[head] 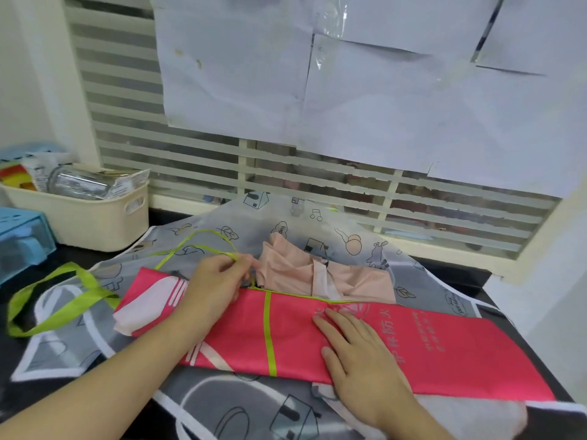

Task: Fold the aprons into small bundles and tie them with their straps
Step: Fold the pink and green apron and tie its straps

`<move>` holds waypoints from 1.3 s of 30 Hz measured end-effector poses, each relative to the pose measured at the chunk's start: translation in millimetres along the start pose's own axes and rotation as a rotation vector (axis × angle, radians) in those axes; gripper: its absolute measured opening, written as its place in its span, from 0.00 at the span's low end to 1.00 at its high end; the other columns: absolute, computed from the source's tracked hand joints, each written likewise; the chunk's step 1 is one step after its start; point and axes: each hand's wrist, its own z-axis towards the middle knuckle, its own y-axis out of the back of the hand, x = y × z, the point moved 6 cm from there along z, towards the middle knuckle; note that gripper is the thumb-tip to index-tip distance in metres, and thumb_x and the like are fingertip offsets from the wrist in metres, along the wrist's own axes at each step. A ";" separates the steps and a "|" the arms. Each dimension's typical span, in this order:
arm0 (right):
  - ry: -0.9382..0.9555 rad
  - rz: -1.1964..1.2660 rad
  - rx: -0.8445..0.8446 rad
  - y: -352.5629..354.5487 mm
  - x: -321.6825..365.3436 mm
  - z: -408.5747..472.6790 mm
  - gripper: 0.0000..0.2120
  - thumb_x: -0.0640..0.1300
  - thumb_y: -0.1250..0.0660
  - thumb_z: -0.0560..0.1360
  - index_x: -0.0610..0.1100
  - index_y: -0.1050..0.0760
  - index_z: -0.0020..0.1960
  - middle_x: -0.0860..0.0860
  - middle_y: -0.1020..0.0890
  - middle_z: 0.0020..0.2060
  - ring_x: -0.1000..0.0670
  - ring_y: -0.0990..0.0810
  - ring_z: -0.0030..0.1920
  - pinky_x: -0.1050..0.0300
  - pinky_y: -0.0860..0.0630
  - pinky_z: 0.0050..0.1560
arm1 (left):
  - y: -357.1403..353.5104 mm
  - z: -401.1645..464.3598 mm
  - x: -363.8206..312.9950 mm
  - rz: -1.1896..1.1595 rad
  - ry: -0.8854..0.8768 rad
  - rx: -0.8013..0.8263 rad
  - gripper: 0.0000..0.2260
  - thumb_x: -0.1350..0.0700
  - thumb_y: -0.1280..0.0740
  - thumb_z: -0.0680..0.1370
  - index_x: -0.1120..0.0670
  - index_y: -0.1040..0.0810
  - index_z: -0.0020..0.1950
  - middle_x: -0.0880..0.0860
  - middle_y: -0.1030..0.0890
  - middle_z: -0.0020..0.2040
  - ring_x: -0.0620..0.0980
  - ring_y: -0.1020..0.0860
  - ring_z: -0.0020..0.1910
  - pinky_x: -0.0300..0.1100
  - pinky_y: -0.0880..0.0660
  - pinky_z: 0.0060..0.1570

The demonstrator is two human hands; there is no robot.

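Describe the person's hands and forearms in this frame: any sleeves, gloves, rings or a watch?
Both the left hand and the right hand are bare, with no gloves. No ring shows on any visible finger, and no watch or bracelet on either wrist. The forearms are uncovered as far as the frame edge, so no sleeve is in view. The nails look short and unpainted.

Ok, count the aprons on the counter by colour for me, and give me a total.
Pink-red apron, folded into a long strip under both hands: 1
Pale peach apron, crumpled behind it: 1
Grey apron with cartoon prints, spread flat underneath: 1
Total: 3 aprons
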 end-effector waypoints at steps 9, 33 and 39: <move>0.013 -0.003 -0.018 -3.0 -0.8 -1.2 0.27 0.61 0.56 0.84 0.62 0.43 0.82 0.62 0.41 0.81 0.57 0.48 0.82 0.54 0.50 0.82 | -37.0 -128.2 -52.3 0.859 -0.264 1.023 0.17 0.38 0.32 0.78 0.50 0.20 0.39 0.48 0.24 0.31 0.44 0.28 0.30 0.43 0.28 0.37; -0.869 -0.040 -0.101 51.0 -242.1 -120.9 0.33 0.65 0.40 0.79 0.39 0.31 0.71 0.39 0.26 0.68 0.38 0.31 0.69 0.45 0.35 0.72 | -102.6 -76.1 37.9 1.319 -0.303 0.618 0.44 0.17 0.76 0.61 0.26 0.65 0.77 0.37 0.69 0.80 0.43 0.68 0.80 0.54 0.68 0.80; -1.038 0.227 0.067 79.6 -257.1 -134.0 0.23 0.59 0.25 0.72 0.42 0.29 0.50 0.48 0.22 0.45 0.44 0.20 0.48 0.51 0.25 0.45 | -103.6 -75.6 39.2 1.306 -0.281 0.619 0.42 0.17 0.73 0.63 0.25 0.62 0.77 0.35 0.66 0.81 0.41 0.68 0.80 0.53 0.67 0.80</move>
